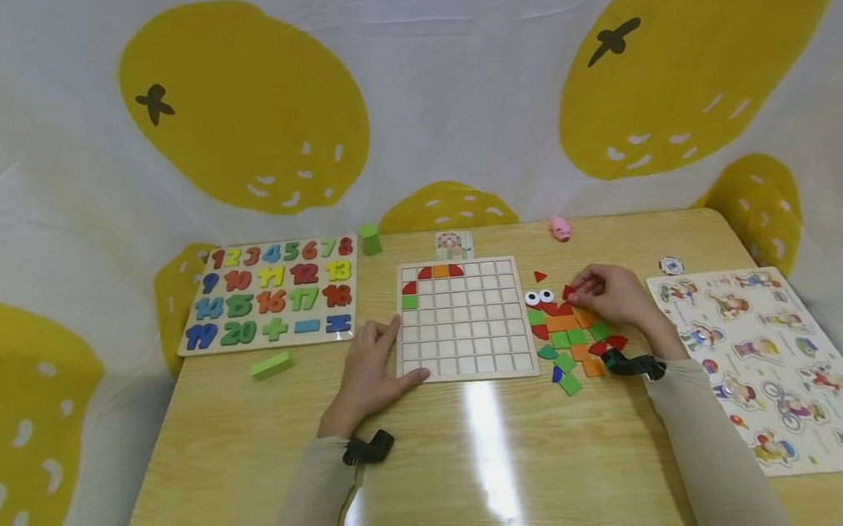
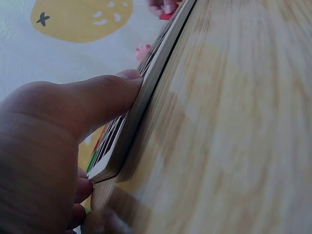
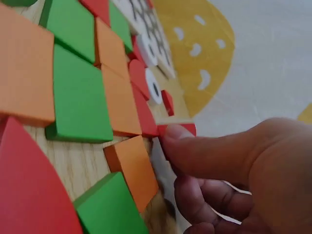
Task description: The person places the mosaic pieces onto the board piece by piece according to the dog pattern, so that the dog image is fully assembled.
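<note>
A wooden grid board (image 1: 469, 320) lies in the middle of the table. Along its upper left sit red quarter-round pieces, an orange square and a green square (image 1: 410, 301). My left hand (image 1: 370, 368) holds the board's near left corner, thumb (image 2: 109, 95) on the front edge and fingers at the left side. To the right of the board, my right hand (image 1: 608, 295) pinches a red piece (image 3: 187, 127) between thumb and fingers, low over a cluster of loose pieces; its full shape is hidden. That cluster has orange, green and red pieces and two round eye pieces (image 1: 546, 295).
Behind the board lies a picture card (image 1: 453, 245). A number puzzle (image 1: 270, 295) is at the left, with green blocks (image 1: 271, 365) nearby. A picture puzzle (image 1: 785, 373) lies at the right, near a round chip (image 1: 670, 265). A pink pig figure (image 1: 560, 229) stands at the back.
</note>
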Action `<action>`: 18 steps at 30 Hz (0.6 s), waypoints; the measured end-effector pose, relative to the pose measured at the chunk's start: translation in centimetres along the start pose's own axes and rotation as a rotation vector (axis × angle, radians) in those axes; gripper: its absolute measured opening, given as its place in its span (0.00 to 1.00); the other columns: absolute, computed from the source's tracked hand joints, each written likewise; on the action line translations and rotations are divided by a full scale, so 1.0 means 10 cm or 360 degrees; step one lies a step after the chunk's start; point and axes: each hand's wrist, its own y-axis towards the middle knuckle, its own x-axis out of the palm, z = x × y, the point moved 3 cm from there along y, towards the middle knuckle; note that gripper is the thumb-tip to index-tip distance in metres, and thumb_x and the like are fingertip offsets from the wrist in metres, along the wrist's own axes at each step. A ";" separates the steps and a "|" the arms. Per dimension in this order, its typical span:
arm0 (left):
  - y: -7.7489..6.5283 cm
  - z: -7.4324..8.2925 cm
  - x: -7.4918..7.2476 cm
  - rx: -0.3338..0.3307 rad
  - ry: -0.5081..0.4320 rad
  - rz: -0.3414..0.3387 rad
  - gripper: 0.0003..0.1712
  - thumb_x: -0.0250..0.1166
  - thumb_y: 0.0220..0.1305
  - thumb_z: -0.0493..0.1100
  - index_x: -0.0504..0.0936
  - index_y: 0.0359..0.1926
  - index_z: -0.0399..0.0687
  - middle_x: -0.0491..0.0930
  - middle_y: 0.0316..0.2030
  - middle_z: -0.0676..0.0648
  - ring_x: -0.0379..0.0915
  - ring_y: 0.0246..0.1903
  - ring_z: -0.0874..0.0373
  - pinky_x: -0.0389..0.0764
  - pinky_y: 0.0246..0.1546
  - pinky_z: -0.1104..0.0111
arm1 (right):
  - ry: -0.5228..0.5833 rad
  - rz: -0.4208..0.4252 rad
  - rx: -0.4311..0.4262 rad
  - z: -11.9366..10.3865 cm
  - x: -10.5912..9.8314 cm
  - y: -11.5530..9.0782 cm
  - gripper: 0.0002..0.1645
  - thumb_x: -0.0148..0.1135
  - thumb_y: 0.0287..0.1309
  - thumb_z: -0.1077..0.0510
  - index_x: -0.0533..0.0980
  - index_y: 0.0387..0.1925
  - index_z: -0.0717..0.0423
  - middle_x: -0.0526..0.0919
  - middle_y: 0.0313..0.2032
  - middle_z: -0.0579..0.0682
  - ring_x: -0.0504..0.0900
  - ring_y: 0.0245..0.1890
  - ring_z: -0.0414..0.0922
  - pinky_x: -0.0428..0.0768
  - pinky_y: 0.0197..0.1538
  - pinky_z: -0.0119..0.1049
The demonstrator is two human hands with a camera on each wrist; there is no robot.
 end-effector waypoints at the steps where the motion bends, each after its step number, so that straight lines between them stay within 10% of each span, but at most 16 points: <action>1: 0.00 0.00 0.00 0.0005 0.0001 0.0000 0.61 0.67 0.48 0.76 0.58 0.76 0.52 0.63 0.46 0.51 0.56 0.44 0.57 0.61 0.42 0.65 | 0.0049 0.0008 -0.0004 0.00 0.00 0.00 0.17 0.65 0.64 0.51 0.77 0.50 0.55 0.82 0.37 0.55 0.79 0.34 0.48 0.76 0.37 0.35; 11: 0.02 -0.01 -0.02 0.0057 0.0068 0.0021 0.61 0.66 0.49 0.76 0.59 0.76 0.50 0.66 0.48 0.49 0.57 0.44 0.57 0.60 0.43 0.65 | 0.0718 0.0081 -0.0181 -0.65 0.34 0.08 0.20 0.67 0.62 0.56 0.77 0.52 0.61 0.85 0.40 0.61 0.84 0.37 0.55 0.83 0.37 0.38; 18: 0.02 -0.01 0.00 0.0066 0.0009 0.0019 0.61 0.67 0.48 0.76 0.59 0.76 0.51 0.65 0.49 0.50 0.57 0.45 0.57 0.62 0.44 0.64 | 0.0642 -0.0029 -0.0368 -1.35 1.03 0.31 0.14 0.72 0.56 0.55 0.81 0.44 0.52 0.85 0.34 0.50 0.84 0.33 0.47 0.81 0.38 0.33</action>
